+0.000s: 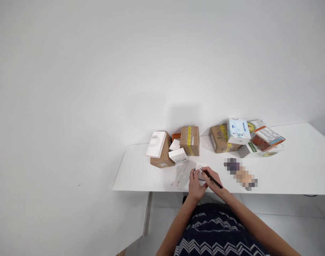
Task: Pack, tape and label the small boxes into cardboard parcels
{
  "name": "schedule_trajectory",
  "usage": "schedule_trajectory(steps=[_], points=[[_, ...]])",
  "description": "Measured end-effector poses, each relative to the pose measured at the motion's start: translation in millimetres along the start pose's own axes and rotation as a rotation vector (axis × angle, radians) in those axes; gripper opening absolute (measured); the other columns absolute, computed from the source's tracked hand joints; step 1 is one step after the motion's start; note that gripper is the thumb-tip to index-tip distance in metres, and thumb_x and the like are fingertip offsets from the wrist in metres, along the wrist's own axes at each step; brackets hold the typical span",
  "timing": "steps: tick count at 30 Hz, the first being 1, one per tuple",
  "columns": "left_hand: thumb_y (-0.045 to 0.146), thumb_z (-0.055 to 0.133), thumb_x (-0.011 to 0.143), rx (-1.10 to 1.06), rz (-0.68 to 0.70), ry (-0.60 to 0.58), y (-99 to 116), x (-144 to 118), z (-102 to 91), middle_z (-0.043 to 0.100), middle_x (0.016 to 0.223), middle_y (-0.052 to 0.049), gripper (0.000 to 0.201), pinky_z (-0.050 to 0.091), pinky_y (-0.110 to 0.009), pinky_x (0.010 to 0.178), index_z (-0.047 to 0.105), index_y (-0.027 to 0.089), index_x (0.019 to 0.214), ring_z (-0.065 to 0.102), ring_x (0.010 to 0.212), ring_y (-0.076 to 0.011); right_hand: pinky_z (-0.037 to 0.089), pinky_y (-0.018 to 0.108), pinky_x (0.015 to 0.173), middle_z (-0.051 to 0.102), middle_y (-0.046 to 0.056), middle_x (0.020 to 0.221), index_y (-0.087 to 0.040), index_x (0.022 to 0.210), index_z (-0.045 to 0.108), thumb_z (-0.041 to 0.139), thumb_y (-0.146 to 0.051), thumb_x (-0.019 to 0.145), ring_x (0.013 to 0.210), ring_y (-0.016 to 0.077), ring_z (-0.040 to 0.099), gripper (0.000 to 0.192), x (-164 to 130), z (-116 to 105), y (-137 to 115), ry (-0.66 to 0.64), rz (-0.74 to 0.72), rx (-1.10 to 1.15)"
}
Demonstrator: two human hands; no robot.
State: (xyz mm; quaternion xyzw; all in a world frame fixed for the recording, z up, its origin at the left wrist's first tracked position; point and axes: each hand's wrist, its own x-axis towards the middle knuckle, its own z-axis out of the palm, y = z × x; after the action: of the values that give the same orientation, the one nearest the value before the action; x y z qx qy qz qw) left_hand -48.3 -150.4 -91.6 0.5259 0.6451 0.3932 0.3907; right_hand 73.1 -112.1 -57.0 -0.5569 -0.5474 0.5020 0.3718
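Observation:
A slim black pen point(215, 181) is gripped in my right hand point(217, 185), its tip at a small white pad point(199, 166) near the table's front edge. My left hand point(196, 187) holds the left side of the pad, thumb towards the right hand. Both hands cover much of the pad, so whether it bears any writing cannot be seen. Left of my left hand lie thin, pale, stick-like items point(180, 175), too faint to name.
Boxes line the wall side of the white table point(301, 160): a white box point(156, 144) on a brown carton, a small white box point(178, 155), taped cartons point(189, 141), a blue-white box point(239, 131) and an orange-edged box point(268, 138). A pixelated item point(241, 174) lies at right.

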Motion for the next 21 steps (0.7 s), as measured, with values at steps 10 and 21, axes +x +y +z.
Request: schedule_trajectory(steps=[10, 21], points=[[0.022, 0.067, 0.068, 0.295, 0.048, -0.055, -1.4, -1.1, 2.7, 0.036, 0.140, -0.015, 0.064, 0.031, -0.041, 0.111, 0.042, 0.016, 0.127, 0.033, 0.134, -0.0270, 0.045, 0.027, 0.060, 0.058, -0.002, 0.065, -0.022, 0.078, 0.050, 0.044, -0.037, 0.080, 0.058, 0.0147, 0.053, 0.016, 2.2, 5.9, 10.8, 0.072, -0.083, -0.222], [0.025, 0.065, 0.070, 0.325, 0.070, -0.068, -2.3, 1.3, 1.6, 0.038, 0.139, -0.018, 0.064, 0.032, -0.044, 0.109, 0.040, 0.014, 0.128, 0.034, 0.133, -0.0289, 0.043, 0.027, 0.058, 0.056, -0.003, 0.062, -0.022, 0.076, 0.049, 0.046, -0.036, 0.079, 0.055, 0.0137, 0.051, 0.014, 8.6, 6.0, 12.2, 0.064, -0.086, -0.207]])
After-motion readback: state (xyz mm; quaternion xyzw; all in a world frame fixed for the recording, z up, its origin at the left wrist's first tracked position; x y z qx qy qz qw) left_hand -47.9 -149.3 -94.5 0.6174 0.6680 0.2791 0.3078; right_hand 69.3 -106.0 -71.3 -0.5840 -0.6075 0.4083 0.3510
